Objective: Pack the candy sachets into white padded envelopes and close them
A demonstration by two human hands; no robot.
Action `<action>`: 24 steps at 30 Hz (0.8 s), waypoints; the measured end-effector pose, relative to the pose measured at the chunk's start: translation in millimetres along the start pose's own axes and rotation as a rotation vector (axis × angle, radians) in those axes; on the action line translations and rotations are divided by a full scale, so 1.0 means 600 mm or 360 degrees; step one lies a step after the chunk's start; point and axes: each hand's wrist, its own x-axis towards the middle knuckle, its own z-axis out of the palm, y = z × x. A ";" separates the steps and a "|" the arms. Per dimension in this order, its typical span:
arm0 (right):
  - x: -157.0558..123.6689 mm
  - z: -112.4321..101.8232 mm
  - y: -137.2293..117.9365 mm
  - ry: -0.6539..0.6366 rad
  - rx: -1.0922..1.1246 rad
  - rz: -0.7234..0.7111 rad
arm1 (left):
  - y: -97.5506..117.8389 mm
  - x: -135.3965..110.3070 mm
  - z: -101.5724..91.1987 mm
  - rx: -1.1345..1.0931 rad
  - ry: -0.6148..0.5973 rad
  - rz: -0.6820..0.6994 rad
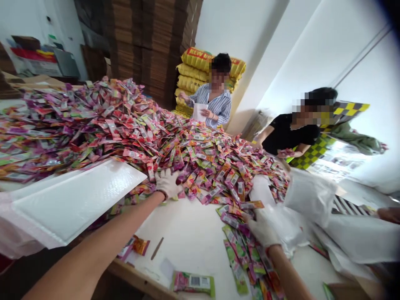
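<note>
A huge heap of small colourful sachets covers the white table. My left hand, in a white glove, reaches into the near edge of the heap, fingers curled on sachets there. My right hand, also gloved, rests on a fanned row of sachets laid out toward me, fingers pressed on its top end. A single green-and-pink sachet lies near the table's front edge.
A stack of white padded envelopes lies at my left. White plastic bags lie at the right. Two other people work at the far side, one in a striped shirt, one in black. Stacked cardboard and yellow sacks stand behind.
</note>
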 end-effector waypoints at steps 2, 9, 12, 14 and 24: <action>-0.037 0.047 -0.011 -0.0087 -0.0391 -0.0096 | 0.035 -0.060 0.036 0.0072 -0.0017 0.0237; -0.107 0.093 -0.049 -0.0404 -0.0635 -0.1055 | 0.102 -0.235 0.065 -0.0142 -0.0220 0.1127; -0.095 0.041 -0.007 -0.0515 -0.0779 -0.1050 | 0.054 -0.219 0.026 -0.0527 -0.0185 0.1188; -0.086 0.003 0.015 -0.0494 -0.0922 -0.0889 | 0.018 -0.193 -0.003 -0.0777 -0.0044 0.1039; -0.041 0.095 -0.146 -0.0314 -0.0224 -0.0690 | 0.074 -0.108 -0.059 -0.0220 -0.0314 0.0680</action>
